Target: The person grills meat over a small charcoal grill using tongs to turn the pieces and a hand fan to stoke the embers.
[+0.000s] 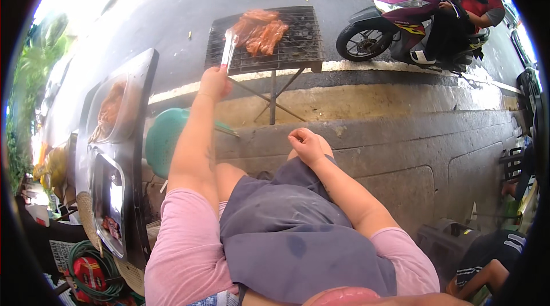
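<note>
My left hand point(216, 81) grips metal tongs point(230, 48), whose tips touch the left side of several slabs of red-orange meat point(260, 31) on a charcoal grill point(303, 45). My right hand point(305, 144) rests low by my right knee, fingers curled; whether they hold anything is hidden. To my left, a long steel table point(146, 77) bears a clear tub point(112, 108) of marinated meat and a metal tray point(117, 180) with small dark pieces. A green plastic stool point(169, 140) stands beside it, behind my left forearm.
A purple scooter point(395, 2) with a seated person point(484, 5) is beside the grill's right. A concrete curb point(366, 128) runs below it. Another person point(490, 260) sits at lower right near a dark plastic box point(441, 237). A coiled hose point(94, 269) lies at lower left.
</note>
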`<state>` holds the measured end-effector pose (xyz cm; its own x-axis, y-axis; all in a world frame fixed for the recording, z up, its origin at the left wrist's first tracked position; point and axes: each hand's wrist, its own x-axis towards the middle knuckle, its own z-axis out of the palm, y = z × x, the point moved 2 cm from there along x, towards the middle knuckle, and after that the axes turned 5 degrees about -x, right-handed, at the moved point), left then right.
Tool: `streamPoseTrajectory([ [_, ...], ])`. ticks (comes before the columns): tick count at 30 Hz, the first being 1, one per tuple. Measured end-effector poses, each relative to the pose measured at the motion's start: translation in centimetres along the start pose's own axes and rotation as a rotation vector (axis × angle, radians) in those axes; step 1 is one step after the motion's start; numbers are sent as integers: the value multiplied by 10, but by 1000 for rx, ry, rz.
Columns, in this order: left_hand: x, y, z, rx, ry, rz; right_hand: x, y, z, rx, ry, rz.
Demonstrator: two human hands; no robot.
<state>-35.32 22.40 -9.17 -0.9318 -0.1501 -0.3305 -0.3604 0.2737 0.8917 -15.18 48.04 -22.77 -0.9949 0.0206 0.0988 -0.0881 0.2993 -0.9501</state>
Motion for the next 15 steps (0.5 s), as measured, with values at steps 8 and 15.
streamPoseTrajectory([
  [8, 4, 1, -2, 121, 68, 57, 2, 3, 2, 38, -25, 30],
  [15, 24, -31, -20, 282, 73, 169, 0, -1, 6, 36, -37, 30],
])
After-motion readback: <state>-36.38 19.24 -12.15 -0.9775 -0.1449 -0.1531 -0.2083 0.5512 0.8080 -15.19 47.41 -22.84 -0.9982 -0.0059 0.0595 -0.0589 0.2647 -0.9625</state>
